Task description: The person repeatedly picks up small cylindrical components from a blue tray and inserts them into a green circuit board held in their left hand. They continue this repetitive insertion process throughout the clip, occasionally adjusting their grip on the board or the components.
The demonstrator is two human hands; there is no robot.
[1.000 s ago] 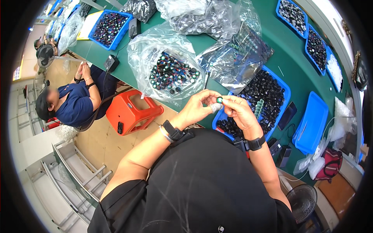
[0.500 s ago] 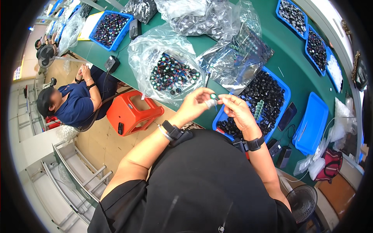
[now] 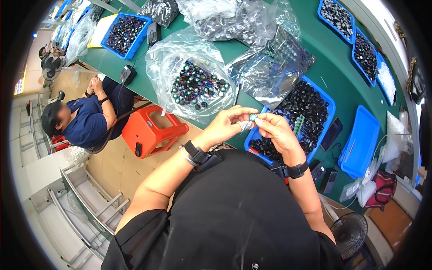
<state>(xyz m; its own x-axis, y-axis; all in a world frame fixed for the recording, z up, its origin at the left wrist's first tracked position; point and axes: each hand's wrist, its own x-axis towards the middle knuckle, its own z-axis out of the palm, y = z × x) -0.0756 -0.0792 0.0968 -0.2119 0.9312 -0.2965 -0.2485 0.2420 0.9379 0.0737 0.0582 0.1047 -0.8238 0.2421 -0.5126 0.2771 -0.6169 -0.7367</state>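
Observation:
My left hand and my right hand meet in front of my chest, fingertips pinched together. Between them is a small round part with a green and white face, gripped from both sides. Pale wrapping covers a finger or thumb of my left hand. Just beyond my left hand lies an open clear plastic bag holding many similar round parts with red and blue wires. Under and beside my right hand stands a blue tray full of small black pieces, with a strip of green pieces on top.
Clear bags of parts lie at the far side of the green table. Right of my tray are a phone and an empty blue tray. A red stool and a seated person are at the left.
The round part has turned so its green and white face shows upward. My left fingers have come in closer to my right fingertips, which have lowered slightly.

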